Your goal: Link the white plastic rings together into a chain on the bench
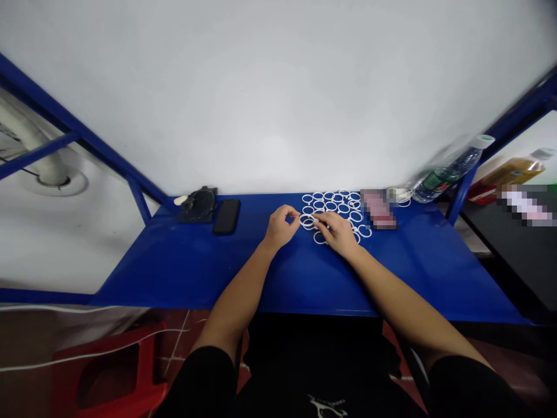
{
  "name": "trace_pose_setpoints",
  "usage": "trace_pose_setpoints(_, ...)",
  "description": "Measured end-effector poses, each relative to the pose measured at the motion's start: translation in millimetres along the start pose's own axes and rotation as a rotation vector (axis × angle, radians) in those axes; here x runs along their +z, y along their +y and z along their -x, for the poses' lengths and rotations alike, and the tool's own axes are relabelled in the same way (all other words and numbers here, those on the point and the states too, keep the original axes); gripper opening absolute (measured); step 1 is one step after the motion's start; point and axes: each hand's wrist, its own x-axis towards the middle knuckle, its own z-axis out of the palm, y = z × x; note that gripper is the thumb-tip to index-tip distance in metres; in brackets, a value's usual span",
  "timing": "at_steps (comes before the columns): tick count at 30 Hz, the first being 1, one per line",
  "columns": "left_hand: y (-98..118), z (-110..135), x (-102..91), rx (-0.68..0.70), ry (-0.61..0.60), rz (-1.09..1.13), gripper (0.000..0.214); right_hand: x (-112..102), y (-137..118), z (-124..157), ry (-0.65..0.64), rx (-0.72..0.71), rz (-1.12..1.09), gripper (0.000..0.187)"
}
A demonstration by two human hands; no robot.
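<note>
A white ring [307,215] is held up between my hands, just above other white rings. My left hand [281,227] is closed in a pinch, thumb and forefinger meeting at the ring's left edge. On the opposite edge, my right hand [339,233] pinches the same ring with its fingertips. Behind and under my right hand lie several more white rings [331,206] in close rows on the blue table [300,278]. Small knobs or clasps show on some of them. My right hand covers part of the layout.
A black phone [226,216] and a crumpled black bag [198,204] lie at left. On the right are a blurred-out reddish object [379,209], a white cable [400,195] and a leaning plastic bottle [452,169]. A white wall [270,116] rises behind; blue frame bars flank the table.
</note>
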Motion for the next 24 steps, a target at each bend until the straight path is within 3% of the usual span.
trace_pose_setpoints(10, -4.9, -2.1, -3.8, -0.011, 0.019, -0.092, 0.010, -2.3, -7.7, 1.2, -0.193, -0.041, -0.036, 0.024)
trace_pose_setpoints(18, -12.9, -0.2, -0.1, 0.037, -0.026, -0.104, 0.010, 1.9, -20.9, 3.3, -0.406, -0.080, 0.082, 0.015)
trace_pose_setpoints(24, -23.3, 2.1, 3.8, 0.043, -0.080, -0.132, 0.013, 0.8, -16.6, -0.8, -0.538, -0.092, 0.201, 0.016)
